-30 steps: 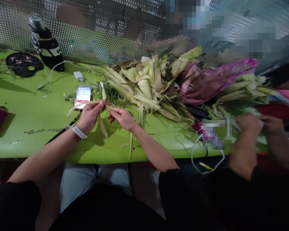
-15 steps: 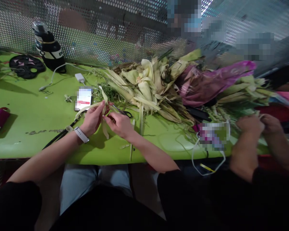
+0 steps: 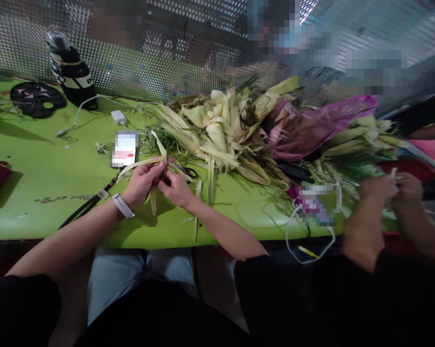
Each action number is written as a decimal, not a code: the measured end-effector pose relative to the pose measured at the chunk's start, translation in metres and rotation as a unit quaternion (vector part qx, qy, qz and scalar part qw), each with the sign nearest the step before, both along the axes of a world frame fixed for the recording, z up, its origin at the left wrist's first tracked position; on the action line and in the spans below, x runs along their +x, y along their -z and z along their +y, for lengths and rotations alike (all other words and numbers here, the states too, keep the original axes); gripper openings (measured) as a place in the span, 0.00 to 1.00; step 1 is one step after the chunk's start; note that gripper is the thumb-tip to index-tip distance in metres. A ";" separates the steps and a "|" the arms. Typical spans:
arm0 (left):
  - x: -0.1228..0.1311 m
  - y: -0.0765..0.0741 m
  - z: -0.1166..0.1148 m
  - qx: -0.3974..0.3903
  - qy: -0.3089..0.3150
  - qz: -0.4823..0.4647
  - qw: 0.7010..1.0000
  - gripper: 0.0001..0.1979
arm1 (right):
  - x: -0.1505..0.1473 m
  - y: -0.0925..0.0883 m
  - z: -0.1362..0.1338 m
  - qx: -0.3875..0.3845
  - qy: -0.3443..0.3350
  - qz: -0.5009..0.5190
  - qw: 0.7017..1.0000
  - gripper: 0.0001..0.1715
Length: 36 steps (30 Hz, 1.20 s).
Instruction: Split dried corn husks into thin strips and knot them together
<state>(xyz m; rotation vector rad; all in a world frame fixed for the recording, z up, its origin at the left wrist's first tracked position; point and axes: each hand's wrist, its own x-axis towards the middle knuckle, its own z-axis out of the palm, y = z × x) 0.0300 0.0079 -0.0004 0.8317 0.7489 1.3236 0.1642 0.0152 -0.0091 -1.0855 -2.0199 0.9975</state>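
Note:
Pale corn husk strips [image 3: 160,143] stick out above, to the left of and below my two hands, joined where my fingers meet. My left hand [image 3: 142,183], with a white band on its wrist, is closed on the strips, thumb and fingertips pinched together. Close against it, my right hand [image 3: 176,188] is also closed, its fingertips pinched at the same husk; the exact grip point is partly hidden by the fingers. Just behind my right hand lie scissors [image 3: 190,172] with dark handles. A phone [image 3: 129,144] with a lit screen rests beyond my left hand.
A heap of corn husks [image 3: 217,137] and a purple plastic bag [image 3: 297,130] lie on the green table [image 3: 29,221]. Further left stand a black bottle [image 3: 74,74] and a black mask [image 3: 38,99]. At right, a co-worker's hands [image 3: 378,188] hold a pale strip.
My hands have drawn closer together, the right fingertips moving up to meet the left at the husk. The husk strips have shifted slightly; the co-worker's hands still work at right.

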 end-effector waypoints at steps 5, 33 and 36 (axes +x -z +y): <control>-0.001 0.001 0.001 0.011 0.003 0.008 1.000 0.11 | 0.003 -0.001 0.004 0.000 -0.027 0.019 0.999 0.09; -0.024 -0.011 0.012 0.180 -0.055 0.320 0.929 0.21 | 0.029 -0.028 0.012 0.230 0.171 0.036 0.957 0.16; -0.022 -0.010 0.011 0.198 -0.024 0.331 0.922 0.20 | 0.031 -0.031 0.020 0.096 0.091 0.062 0.989 0.17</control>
